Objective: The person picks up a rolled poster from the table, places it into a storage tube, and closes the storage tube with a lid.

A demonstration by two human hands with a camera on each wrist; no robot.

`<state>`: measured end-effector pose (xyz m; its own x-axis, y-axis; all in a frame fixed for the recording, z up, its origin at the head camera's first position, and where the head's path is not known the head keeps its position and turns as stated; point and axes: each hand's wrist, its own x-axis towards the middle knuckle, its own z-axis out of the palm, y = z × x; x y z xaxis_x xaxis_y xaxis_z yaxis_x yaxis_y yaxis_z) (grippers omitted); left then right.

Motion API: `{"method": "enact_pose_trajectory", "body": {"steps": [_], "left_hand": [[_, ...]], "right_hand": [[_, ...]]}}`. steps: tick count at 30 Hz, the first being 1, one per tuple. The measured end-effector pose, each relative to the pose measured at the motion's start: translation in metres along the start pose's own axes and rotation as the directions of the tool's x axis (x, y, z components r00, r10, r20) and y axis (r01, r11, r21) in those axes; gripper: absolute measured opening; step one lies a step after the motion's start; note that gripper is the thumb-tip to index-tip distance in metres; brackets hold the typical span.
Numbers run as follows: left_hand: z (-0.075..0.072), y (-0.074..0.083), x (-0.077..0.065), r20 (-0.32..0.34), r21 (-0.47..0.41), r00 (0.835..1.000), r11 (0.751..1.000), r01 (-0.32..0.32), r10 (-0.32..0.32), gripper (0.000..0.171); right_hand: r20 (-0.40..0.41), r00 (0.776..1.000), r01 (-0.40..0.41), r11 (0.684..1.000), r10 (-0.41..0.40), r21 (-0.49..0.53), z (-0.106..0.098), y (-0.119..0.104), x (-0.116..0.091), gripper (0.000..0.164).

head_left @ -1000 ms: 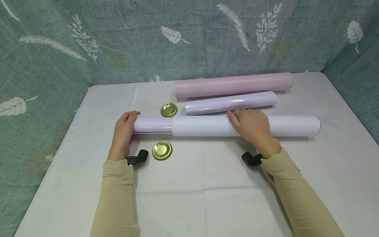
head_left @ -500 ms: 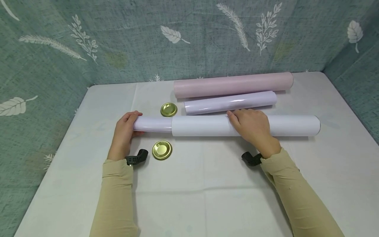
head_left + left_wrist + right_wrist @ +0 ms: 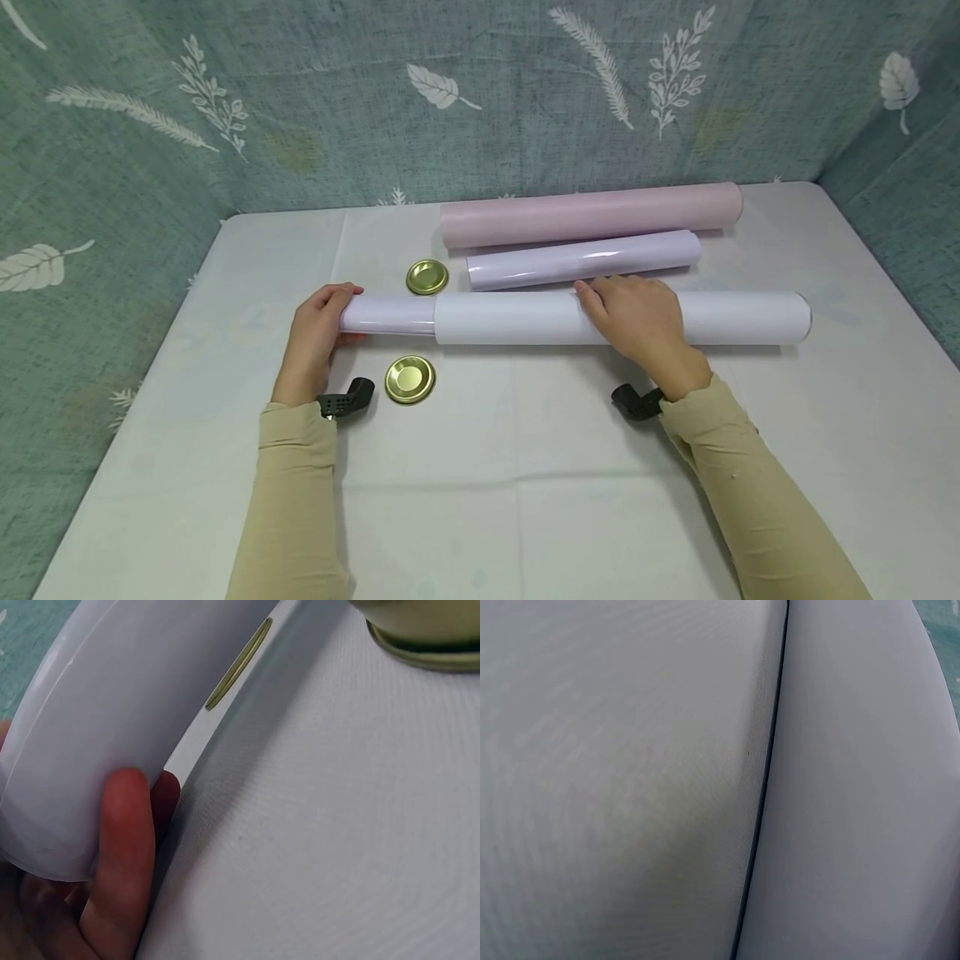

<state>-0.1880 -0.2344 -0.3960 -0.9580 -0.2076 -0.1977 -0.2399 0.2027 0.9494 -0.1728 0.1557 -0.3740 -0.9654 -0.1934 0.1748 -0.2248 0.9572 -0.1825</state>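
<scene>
A glossy pale lavender roll extends from the left end of a thicker white tube, with its right part hidden inside. My left hand grips the roll's outer end; in the left wrist view its fingers curl up against the underside. Over the right half of the white tube, my right hand holds it from above, the far fingertips out of sight. The right wrist view has only the tube's smooth side beside the white cloth, with no fingers visible.
One gold round lid lies behind the lavender roll and another gold lid in front of it. Farther back rest a second glossy lavender roll and a pink roll. A green leaf-patterned cloth hangs behind the white-covered table.
My left hand has shifted slightly right, and its fingertips now show below the lavender roll. A little less of the roll shows outside the white tube. The right hand stays in place.
</scene>
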Motion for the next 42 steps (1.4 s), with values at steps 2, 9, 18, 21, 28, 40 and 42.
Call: {"method": "enact_pose_trajectory", "body": {"steps": [2, 9, 18, 21, 28, 40, 42], "left_hand": [[0.0006, 0.0001, -0.0001, 0.000, 0.003, 1.000, 1.000, -0.003, 0.003, 0.046], [0.0038, 0.0015, 0.0000, 0.018, 0.040, 1.000, 0.999, 0.003, -0.004, 0.041], [0.0066, 0.0065, -0.0028, 0.067, 0.051, 0.998, 0.999, -0.008, 0.004, 0.043], [0.0072, 0.0023, -0.0005, 0.082, 0.045, 0.997, 0.999, -0.021, 0.017, 0.048], [0.0073, 0.0033, -0.0020, 0.095, 0.059, 0.995, 0.998, -0.019, 0.013, 0.047], [0.0028, 0.0048, -0.0020, 0.150, -0.073, 0.988, 0.997, -0.022, 0.033, 0.061], [0.0003, 0.0034, -0.0013, 0.186, -0.110, 0.982, 0.994, -0.023, 0.043, 0.060]], "right_hand": [[0.005, 1.000, -0.001, 1.000, 0.001, -0.001, -0.0002, 0.0003, -0.0003, 0.059], [0.008, 1.000, -0.002, 1.000, 0.002, -0.003, -0.0010, 0.0001, -0.0012, 0.058], [0.016, 1.000, 0.000, 1.000, 0.000, -0.001, -0.0032, -0.0013, -0.0005, 0.058], [0.018, 1.000, -0.003, 1.000, 0.003, 0.000, -0.0032, -0.0013, -0.0005, 0.058], [0.014, 1.000, -0.004, 1.000, 0.004, -0.001, -0.0029, -0.0009, -0.0005, 0.058], [0.013, 1.000, -0.001, 1.000, 0.001, 0.004, -0.0020, -0.0005, -0.0007, 0.058], [0.014, 1.000, -0.001, 1.000, 0.001, 0.004, -0.0018, -0.0007, -0.0005, 0.058]]}}
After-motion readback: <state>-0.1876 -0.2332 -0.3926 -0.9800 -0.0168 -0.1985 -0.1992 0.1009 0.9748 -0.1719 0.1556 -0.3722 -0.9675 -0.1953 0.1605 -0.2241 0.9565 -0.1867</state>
